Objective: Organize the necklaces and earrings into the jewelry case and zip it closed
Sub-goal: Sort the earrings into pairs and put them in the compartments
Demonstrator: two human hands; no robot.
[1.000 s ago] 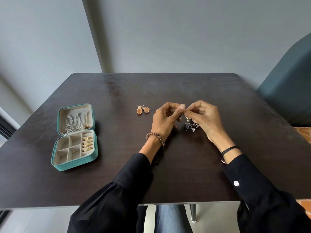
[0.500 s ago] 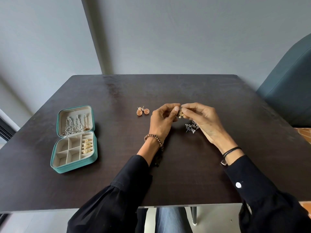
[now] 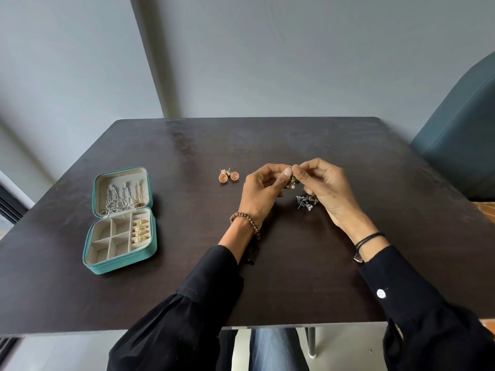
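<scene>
You pinched one small gold-green earring (image 3: 292, 182) between both hands above the table (image 3: 294, 277). Left hand (image 3: 261, 191) had thumb and forefinger on it; right hand (image 3: 328, 188) pinched the other side, the rest curled. Silver earring cluster (image 3: 305, 203) lay just under your right hand, orange studs (image 3: 228, 176) near your left. Jewelry case (image 3: 120, 266) sat open far left, necklaces (image 3: 120, 199) in its lid.

We are counting one teal jewelry case (image 3: 122, 264) at nine o'clock on the one table (image 3: 294, 277), with four gold rings (image 3: 141, 231) lining its three o'clock side beside four square compartments (image 3: 107, 245). Two round gold studs (image 3: 228, 176) are lying at twelve o'clock. Our left hand (image 3: 261, 194) and right hand (image 3: 325, 188) are pinching one small earring (image 3: 292, 182). The dark cluster (image 3: 306, 202) at one o'clock and the lid's chains (image 3: 117, 202) are proving too tangled to count.
</scene>
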